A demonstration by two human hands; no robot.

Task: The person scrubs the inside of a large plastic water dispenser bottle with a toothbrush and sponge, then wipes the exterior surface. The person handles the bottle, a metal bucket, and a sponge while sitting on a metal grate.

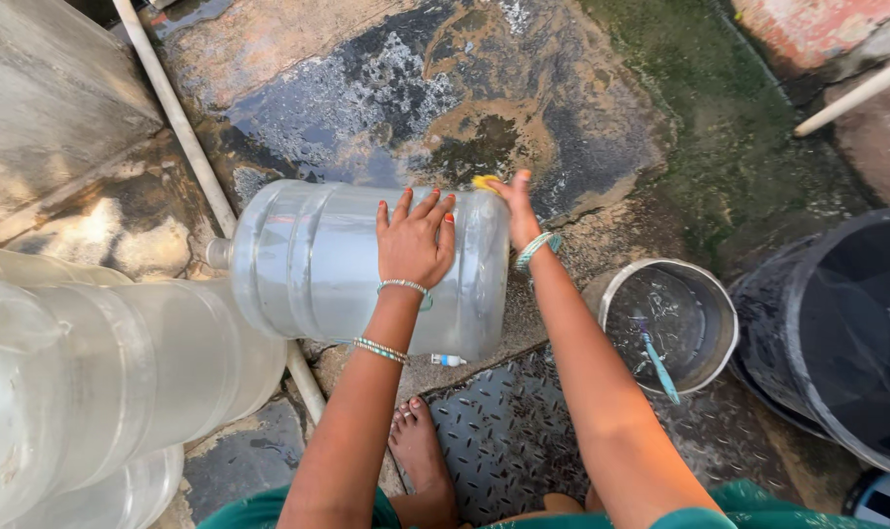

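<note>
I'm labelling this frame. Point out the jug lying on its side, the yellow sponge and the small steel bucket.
Jug (308, 260): head view, on its clear ribbed side wall.
Yellow sponge (484, 182): head view, on the part showing above the right hand's fingers.
Steel bucket (611, 284): head view, on its left rim.

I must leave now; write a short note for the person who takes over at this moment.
Left hand: flat on the side of the big clear water jug, steadying it, no closed grip.
Right hand: presses a yellow scrubber on the jug's bottom end.
The jug lies on its side on wet ground; small bucket of water to the right.
Done: cannot tell how much is scrubbed.
Left: other clear jugs wait at left.
</note>
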